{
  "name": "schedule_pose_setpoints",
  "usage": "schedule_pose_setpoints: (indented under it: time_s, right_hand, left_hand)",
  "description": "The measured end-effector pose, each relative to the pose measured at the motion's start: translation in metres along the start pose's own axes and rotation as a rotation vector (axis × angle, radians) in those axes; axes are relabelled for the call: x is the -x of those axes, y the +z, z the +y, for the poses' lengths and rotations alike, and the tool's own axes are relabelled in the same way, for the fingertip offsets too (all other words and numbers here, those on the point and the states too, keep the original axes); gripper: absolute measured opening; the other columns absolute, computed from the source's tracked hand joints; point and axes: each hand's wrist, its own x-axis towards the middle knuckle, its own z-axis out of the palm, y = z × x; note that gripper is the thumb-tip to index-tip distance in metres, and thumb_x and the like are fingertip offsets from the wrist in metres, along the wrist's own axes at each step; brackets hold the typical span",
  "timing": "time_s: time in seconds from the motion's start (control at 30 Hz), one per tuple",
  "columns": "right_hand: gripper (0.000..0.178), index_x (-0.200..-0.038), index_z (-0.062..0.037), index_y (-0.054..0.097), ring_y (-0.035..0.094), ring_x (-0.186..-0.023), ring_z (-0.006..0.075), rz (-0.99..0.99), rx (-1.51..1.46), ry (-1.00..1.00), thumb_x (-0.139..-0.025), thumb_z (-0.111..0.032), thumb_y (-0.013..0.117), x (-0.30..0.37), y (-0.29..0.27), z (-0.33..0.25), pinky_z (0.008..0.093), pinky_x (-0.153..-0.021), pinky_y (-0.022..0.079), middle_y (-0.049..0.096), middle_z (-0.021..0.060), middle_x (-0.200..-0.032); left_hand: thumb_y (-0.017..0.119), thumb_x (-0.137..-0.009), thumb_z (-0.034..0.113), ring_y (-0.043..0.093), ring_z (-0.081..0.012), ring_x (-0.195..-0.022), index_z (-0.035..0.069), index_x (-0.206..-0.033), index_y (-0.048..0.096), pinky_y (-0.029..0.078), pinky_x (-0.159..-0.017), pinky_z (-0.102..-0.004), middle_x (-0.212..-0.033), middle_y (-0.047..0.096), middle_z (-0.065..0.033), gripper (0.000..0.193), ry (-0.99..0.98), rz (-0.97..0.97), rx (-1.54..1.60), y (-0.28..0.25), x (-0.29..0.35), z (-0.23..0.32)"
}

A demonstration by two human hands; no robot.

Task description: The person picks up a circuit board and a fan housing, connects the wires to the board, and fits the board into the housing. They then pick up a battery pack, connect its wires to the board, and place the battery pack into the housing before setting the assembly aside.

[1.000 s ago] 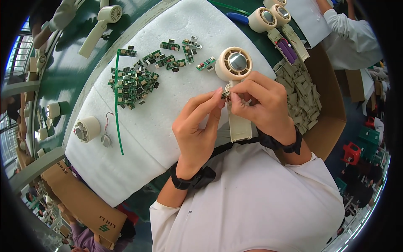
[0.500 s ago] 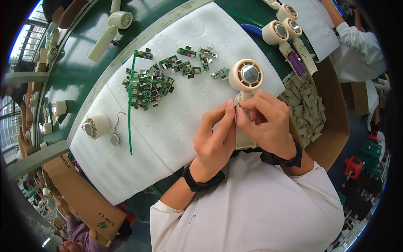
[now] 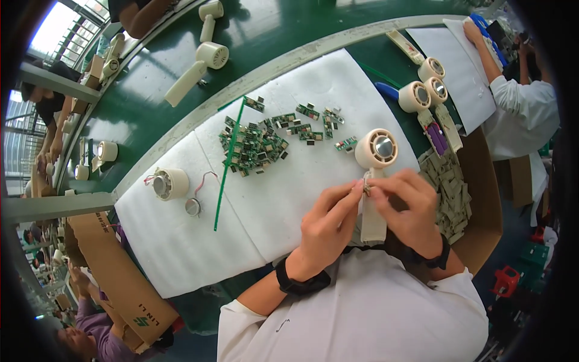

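A cream handheld fan lies on the white foam sheet, its round head away from me and its handle pointing toward my body. Over the top of the handle, my left hand and my right hand meet with fingertips pinched together. Something tiny sits between those fingertips, too small and covered to name. Below the fingers the open handle shell shows. Left of the fan head is a single green circuit board; a heap of similar boards lies further left.
A thin green strip lies across the boards. At left are a fan head and a wired round motor. A carton of cream shells stands at right, beside more fans. A co-worker's arm reaches in beyond.
The whole view has shifted, so the table's things sit further right and lower. My hands stay pinched together at the top of the fan handle, with their fingers slightly changed in pose.
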Motion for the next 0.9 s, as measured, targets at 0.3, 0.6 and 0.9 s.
schedule_pose_setpoints:
  time_s: [0.3,0.6,0.9]
  right_hand:
    - [0.066,-0.145,-0.0071,0.058,0.066,-0.110,0.0198,-0.514,-0.093,0.028,-0.085,-0.011,0.084,-0.100,-0.052,0.017,0.0334,-0.095,0.054,0.066,0.0113,-0.127]
    - [0.069,-0.138,-0.0059,0.063,0.068,-0.116,0.0369,-0.133,0.271,-0.087,-0.093,-0.057,0.065,-0.380,0.109,0.101,0.0432,-0.103,0.052,0.071,0.0207,-0.127]
    - [0.067,-0.146,-0.0188,0.055,0.057,-0.131,0.0371,0.309,0.725,0.149,-0.091,-0.054,0.070,-0.439,0.124,0.157,0.0486,-0.108,0.048,0.055,0.0182,-0.146]
  left_hand:
    - [0.077,-0.088,-0.003,0.073,-0.0256,-0.091,0.005,-0.129,0.070,0.059,-0.076,-0.0339,-0.117,0.070,-0.0143,0.042,-0.006,-0.137,0.063,-0.022,-0.023,0.016]
    - [0.072,-0.090,0.007,0.060,-0.0304,-0.105,0.001,-0.123,0.067,0.052,-0.090,-0.0393,-0.126,0.061,-0.0153,0.034,0.151,-0.199,-0.448,-0.015,-0.070,-0.011]
    - [0.068,-0.081,0.003,0.054,-0.0287,-0.103,-0.002,-0.109,0.064,0.049,-0.089,-0.0362,-0.118,0.058,-0.0136,0.028,0.174,-0.280,-0.628,0.010,-0.060,-0.027]
